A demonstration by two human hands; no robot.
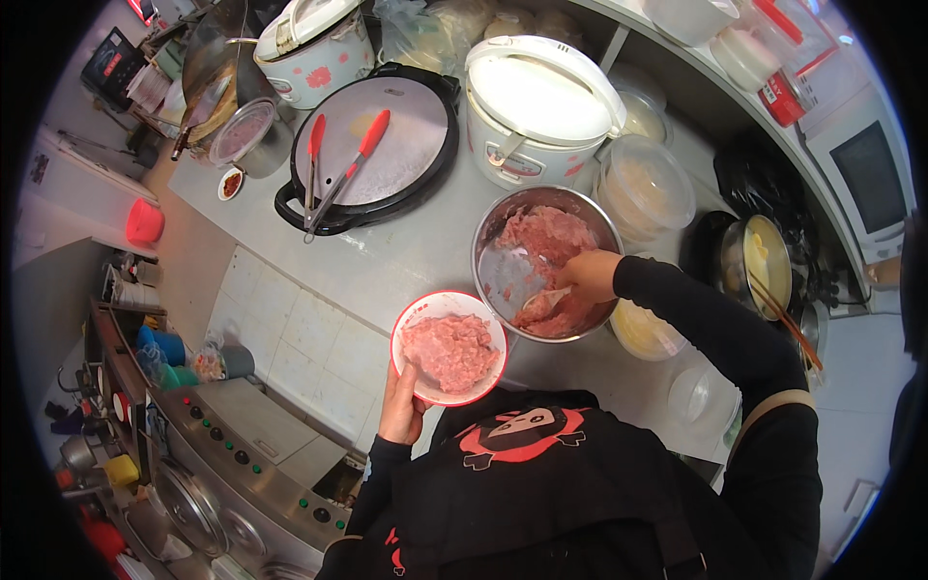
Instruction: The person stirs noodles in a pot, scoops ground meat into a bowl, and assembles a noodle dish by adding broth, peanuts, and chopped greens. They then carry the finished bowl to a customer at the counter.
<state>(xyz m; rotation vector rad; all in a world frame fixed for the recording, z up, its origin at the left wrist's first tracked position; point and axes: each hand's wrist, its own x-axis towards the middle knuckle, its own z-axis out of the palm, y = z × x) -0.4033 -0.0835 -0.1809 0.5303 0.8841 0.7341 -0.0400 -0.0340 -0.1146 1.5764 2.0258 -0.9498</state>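
Observation:
My left hand [401, 406] grips a white bowl with a red rim [500, 346] by its near left side, thumb over the edge. Pink minced meat [451, 355] is heaped in that bowl. To the right stands a wide stainless steel pot [483, 250] on the counter, its wall and floor smeared with more minced meat [547, 235]. My right hand [589, 277] reaches down into the pot, fingers closed around a spoon [547, 299] loaded with meat. The spoon's handle is hidden in my fist. The bowl sits close to the pot's near left rim.
Beyond the pot is a white rice cooker [540, 101]. Red-tipped tongs [341, 181] lie on a round electric griddle [406, 138]. Lidded plastic tubs [645, 185] stand right of the pot, and a metal bowl with chopsticks [757, 268] farther right. A control panel [246, 457] runs at lower left.

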